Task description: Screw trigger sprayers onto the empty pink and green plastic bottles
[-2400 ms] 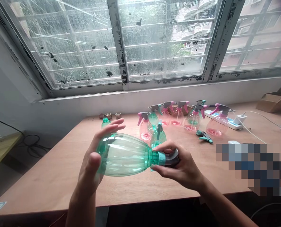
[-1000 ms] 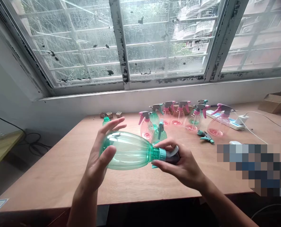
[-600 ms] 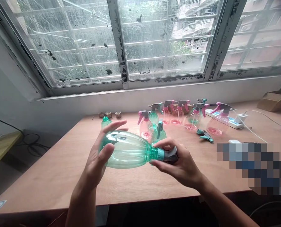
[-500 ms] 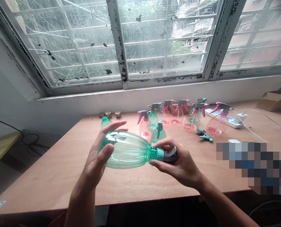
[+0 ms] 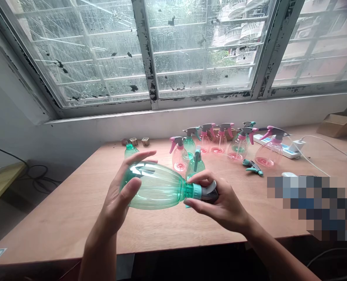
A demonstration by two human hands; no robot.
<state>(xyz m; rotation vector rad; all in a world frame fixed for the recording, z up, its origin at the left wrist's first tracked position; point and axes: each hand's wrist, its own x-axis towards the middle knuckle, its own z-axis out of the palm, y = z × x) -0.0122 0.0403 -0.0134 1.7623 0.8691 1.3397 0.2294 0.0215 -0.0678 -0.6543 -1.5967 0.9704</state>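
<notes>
A clear green spray bottle (image 5: 157, 186) lies on its side in the air above the wooden table (image 5: 59, 218), base to the left. My left hand (image 5: 121, 199) cups that base, thumb and fingers spread around it. My right hand (image 5: 220, 203) is closed round the teal collar and grey spray head (image 5: 206, 192) at the neck. The trigger is hidden under my fingers.
Several pink and green spray bottles (image 5: 220, 142) stand in a row at the back of the table, one green bottle (image 5: 195, 166) closer in. A loose teal spray head (image 5: 253, 168), a bare green bottle (image 5: 129, 150), a power strip (image 5: 281, 150) with cable and a cardboard box (image 5: 339, 125) lie around.
The bottle has drifted slightly left and up between my hands, and my right fingers have shifted on the collar. My left hand still cups the base.
</notes>
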